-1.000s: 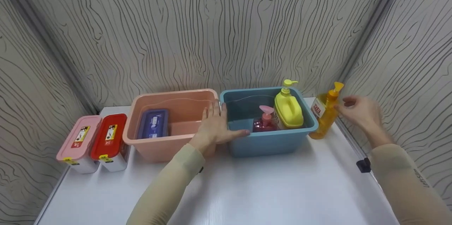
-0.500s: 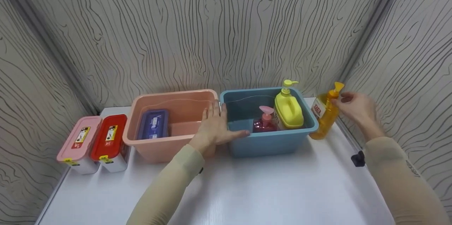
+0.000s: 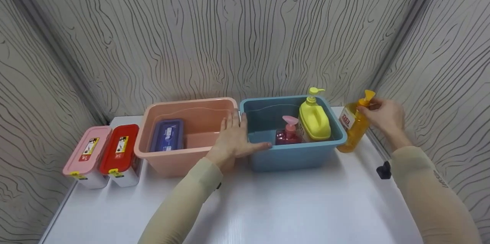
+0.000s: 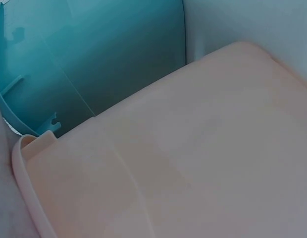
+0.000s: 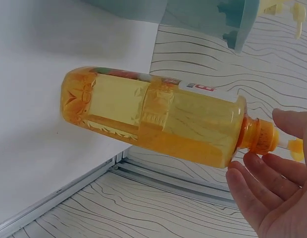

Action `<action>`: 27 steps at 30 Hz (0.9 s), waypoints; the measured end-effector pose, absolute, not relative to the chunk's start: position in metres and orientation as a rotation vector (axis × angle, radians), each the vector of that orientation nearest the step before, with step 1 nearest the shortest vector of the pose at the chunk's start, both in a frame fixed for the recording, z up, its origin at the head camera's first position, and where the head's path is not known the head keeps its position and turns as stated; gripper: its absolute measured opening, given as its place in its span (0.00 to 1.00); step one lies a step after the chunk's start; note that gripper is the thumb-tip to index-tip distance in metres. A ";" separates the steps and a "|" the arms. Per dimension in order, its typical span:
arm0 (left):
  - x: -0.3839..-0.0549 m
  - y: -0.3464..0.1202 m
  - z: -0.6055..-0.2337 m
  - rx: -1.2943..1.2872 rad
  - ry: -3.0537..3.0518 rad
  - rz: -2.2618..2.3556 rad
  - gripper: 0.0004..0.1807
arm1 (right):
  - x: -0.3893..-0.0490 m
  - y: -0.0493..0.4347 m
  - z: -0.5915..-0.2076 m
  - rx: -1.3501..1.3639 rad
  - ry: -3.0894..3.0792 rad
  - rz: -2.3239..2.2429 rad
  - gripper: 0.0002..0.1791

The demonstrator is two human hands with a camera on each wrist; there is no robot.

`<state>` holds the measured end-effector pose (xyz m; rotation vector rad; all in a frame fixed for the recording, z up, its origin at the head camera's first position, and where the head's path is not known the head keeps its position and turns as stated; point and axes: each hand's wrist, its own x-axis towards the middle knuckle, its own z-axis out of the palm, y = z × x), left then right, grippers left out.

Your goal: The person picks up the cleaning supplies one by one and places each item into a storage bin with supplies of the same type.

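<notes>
The orange bottle [image 5: 153,119] stands upright on the surface [image 3: 287,205], just right of the blue tub [image 3: 293,158], its long axis below the right hand [image 3: 388,117] — the nearer one — whose thumb and fingers flank the neck; whether that grip is tight, I cannot tell. The left hand [image 3: 232,139], fingers straight, lies where blue and pink tub [image 3: 178,162] adjoin.

From here I can't read any text for certain: the red print [image 5: 205,88] on the orange bottle [image 5: 158,124], box labels [image 3: 91,146] and sleeve lettering [image 3: 440,179] are too unclear.
</notes>
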<state>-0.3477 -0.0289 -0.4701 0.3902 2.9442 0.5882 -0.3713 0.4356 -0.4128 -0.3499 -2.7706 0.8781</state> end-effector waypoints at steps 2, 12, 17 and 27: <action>-0.348 -0.029 -0.470 0.391 2.947 0.585 0.82 | -0.373 0.436 -0.414 -0.350 -2.764 0.875 0.36; -0.348 -0.029 -0.472 0.398 2.939 0.579 0.82 | -0.382 0.435 -0.423 -0.388 -2.779 0.866 0.39; -0.348 -0.029 -0.472 0.398 2.940 0.586 0.82 | -0.384 0.432 -0.426 -0.382 -2.762 0.868 0.37; -0.348 -0.030 -0.471 0.406 2.957 0.592 0.81 | -0.388 0.433 -0.429 -0.392 -2.763 0.837 0.37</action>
